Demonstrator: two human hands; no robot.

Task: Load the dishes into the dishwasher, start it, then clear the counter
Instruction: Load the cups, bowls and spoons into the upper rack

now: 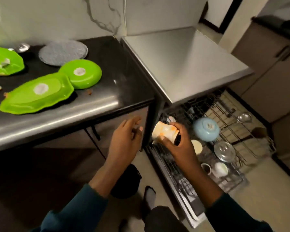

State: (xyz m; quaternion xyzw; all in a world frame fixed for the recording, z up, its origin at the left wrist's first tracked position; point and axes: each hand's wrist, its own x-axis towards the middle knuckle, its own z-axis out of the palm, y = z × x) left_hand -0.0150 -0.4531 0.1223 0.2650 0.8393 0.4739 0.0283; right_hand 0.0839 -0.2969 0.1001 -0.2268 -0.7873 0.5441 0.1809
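My right hand point(176, 141) grips a white and orange mug point(164, 132), tipped on its side over the left end of the pulled-out dishwasher rack point(233, 131). In the rack sit an upturned blue bowl point(206, 128), a glass lid point(224, 151), a cream dish point(197, 146), a dark cup point(206, 168), a white cup point(221, 169) and a metal ladle point(244, 117). My left hand point(126, 138) hovers with spread fingers below the counter edge, holding nothing. Upturned green plates point(80, 73) point(38, 96) point(3, 61) lie on the dark counter point(117, 64).
A grey round mat point(63, 52) lies at the back of the counter, with crumbs point(90, 92) near the plates. The dishwasher's steel top point(182, 64) adjoins the counter on the right. Cabinets point(266, 72) stand beyond the rack. A black bin point(129, 181) and my foot point(149, 195) are on the floor.
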